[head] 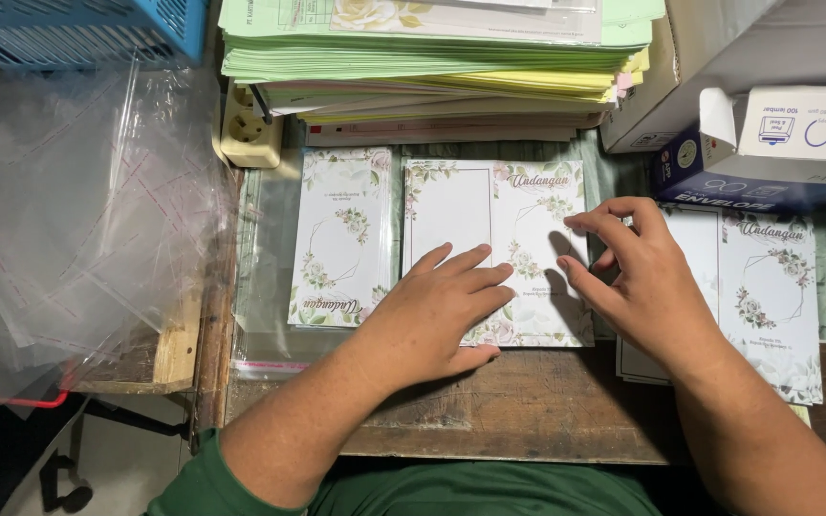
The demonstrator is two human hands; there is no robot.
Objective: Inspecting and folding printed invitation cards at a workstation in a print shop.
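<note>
A white floral invitation card (475,205) lies unfolded on the wooden table (528,401) in front of me. My left hand (437,311) rests flat on its lower middle, fingers spread and pointing right. My right hand (638,272) hovers over the card's right edge with fingers curled, fingertips touching the card; it holds nothing. To the left, a folded floral card (336,239) lies on a clear plastic sleeve (265,277). A stack of the same cards (767,287) lies to the right, partly under my right wrist.
A tall pile of green, yellow and white paper (432,57) stands at the back. A cream power socket (250,129) sits at its left. Loose clear sleeves (69,210) pile at the left below a blue basket (78,29). Envelope boxes (776,134) stand at the back right.
</note>
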